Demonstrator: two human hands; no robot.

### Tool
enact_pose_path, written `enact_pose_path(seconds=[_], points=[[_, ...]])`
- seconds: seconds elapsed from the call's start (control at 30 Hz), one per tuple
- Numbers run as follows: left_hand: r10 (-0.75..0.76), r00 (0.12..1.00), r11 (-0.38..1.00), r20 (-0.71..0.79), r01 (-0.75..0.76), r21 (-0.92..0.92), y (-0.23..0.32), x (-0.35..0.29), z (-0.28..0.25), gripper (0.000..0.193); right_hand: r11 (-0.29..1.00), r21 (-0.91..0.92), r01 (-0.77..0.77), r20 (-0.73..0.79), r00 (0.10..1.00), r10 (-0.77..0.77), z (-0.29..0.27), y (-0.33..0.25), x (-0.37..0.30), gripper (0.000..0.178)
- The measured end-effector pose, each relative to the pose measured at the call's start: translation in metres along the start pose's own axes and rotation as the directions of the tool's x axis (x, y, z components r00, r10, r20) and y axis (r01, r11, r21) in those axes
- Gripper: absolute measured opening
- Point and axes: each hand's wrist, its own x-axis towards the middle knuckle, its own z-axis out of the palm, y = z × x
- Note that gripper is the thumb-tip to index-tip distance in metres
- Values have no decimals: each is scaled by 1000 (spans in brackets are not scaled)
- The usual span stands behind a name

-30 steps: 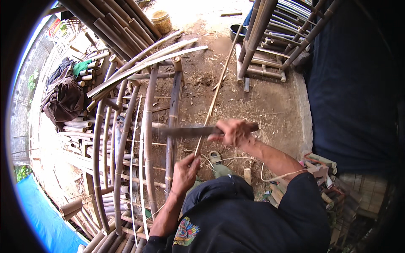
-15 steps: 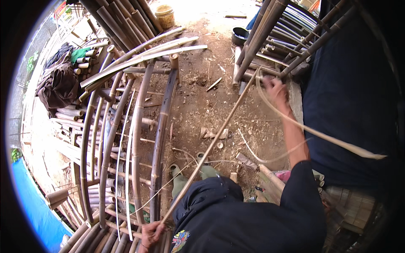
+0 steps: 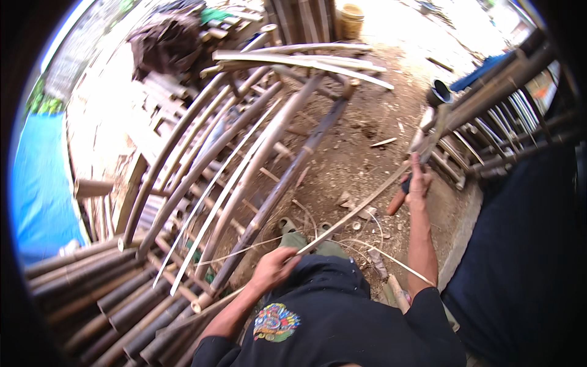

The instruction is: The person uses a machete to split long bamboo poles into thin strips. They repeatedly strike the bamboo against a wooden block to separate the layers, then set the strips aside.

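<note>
A long, narrow bamboo strip runs slantwise in front of me, from my lap toward the far right. My left hand is closed around its near part, above my left thigh. At its far part, my right hand grips a knife with a brown handle that sticks out below the fist. The index finger lies stretched along the tool. What looks like its greyish blade reaches up beyond the hand, blurred against the bamboo behind. The strip meets the knife near my right fingers; the exact contact is unclear.
A bamboo frame stands at left, with pale split strips across its far end. Bamboo poles lie at lower left. Another bamboo rack stands at right beside a dark cloth. Shavings cover the dirt floor.
My view has swung left. My left hand has moved up the strip, nearer my lap's middle. The right hand, earlier blurred beside a bent thin sliver, now holds the knife at the strip.
</note>
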Motion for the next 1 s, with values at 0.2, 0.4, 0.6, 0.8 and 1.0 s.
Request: enact_pose_path(seconds=[0.2, 0.4, 0.6, 0.8, 1.0], points=[[-165, 982, 980, 93, 174, -99, -38, 22, -10, 39, 988, -145, 51, -41, 998, -57, 38, -35, 48, 33], [-257, 964, 960, -62, 248, -133, -87, 29, -6, 62, 928, -299, 220, -81, 964, -255, 67, -119, 157, 63], [-435, 874, 887, -216, 375, -270, -116, 100, -6, 71, 913, -97, 397, 205, 905, -372, 174, -150, 170, 48], [-73, 675, 960, -734, 248, 132, -110, 169, -28, 55, 905, -69, 419, 273, 881, -387, 227, -169, 227, 30], [-379, 904, 920, -199, 345, -184, -79, 235, -28, 68, 965, -61, 257, 382, 899, -215, 264, -185, 281, 29]])
